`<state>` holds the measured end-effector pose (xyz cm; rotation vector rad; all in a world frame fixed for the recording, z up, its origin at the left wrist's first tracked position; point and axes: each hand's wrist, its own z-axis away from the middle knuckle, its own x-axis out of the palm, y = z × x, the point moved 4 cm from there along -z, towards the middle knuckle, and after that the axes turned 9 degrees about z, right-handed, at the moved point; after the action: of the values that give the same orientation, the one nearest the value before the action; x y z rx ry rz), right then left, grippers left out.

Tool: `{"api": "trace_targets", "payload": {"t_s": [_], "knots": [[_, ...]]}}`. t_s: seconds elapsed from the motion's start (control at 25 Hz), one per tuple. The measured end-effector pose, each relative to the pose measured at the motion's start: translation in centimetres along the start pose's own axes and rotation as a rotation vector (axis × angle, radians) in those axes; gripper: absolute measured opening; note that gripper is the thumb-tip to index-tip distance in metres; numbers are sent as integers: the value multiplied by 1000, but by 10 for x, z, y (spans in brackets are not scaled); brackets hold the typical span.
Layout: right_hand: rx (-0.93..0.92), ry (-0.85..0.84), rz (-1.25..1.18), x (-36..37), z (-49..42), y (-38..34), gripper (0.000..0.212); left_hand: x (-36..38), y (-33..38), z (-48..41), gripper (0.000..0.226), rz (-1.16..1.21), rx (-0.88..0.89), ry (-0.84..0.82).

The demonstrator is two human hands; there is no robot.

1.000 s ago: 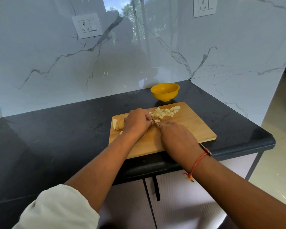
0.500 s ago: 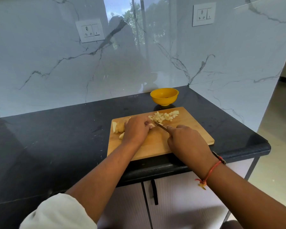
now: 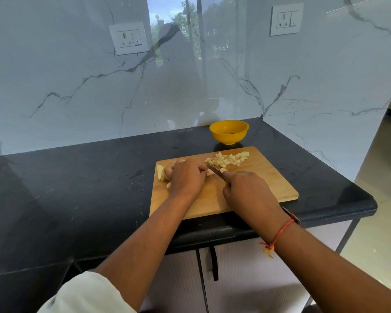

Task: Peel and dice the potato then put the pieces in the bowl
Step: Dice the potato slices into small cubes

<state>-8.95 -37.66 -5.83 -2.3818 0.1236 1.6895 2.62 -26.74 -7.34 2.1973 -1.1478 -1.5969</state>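
Left hand: the left hand [image 3: 186, 177] lies knuckles up over the potato [image 3: 164, 173], fingers curled round it and pinning it to the board, fingertips pointing toward the blade.
Right hand: the right hand [image 3: 246, 190] is clenched round the knife's handle, which is buried inside the fist.
Knife: the knife [image 3: 215, 170] shows only its blade, which angles away from the fist toward the far left. Its edge is down at the cut end of the potato, just beside the left fingertips.
Potato: peeled and pale, it sits at the left end of the board, mostly hidden by the left hand, with a few slabs showing past the knuckles.
Diced pieces: the diced pieces [image 3: 229, 159] lie in a loose heap on the far side of the board, to the right of the blade.
Cutting board: the cutting board [image 3: 269, 184] is wooden and lies flat on the black counter [image 3: 77, 188], close to the front edge.
Bowl: the yellow bowl [image 3: 221, 137] stands upright on the counter just behind the board's far edge. There seems to be a small dark speck inside, too small to make out.
Wrist: a red thread [image 3: 280, 233] is tied round the right wrist.
Sleeve: a pale sleeve [image 3: 84, 294] covers the left upper arm.
Surroundings: a glossy marbled wall [image 3: 54, 98] carries two sockets [image 3: 128, 38], and a dark cabinet handle [image 3: 213, 263] hangs below the counter.
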Motion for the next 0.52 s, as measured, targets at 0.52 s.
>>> {"api": "trace_targets", "payload": {"t_s": [0.52], "knots": [[-97,-180,188,1,13,-5,61,0,0,3,8,18,-13,17]]}}
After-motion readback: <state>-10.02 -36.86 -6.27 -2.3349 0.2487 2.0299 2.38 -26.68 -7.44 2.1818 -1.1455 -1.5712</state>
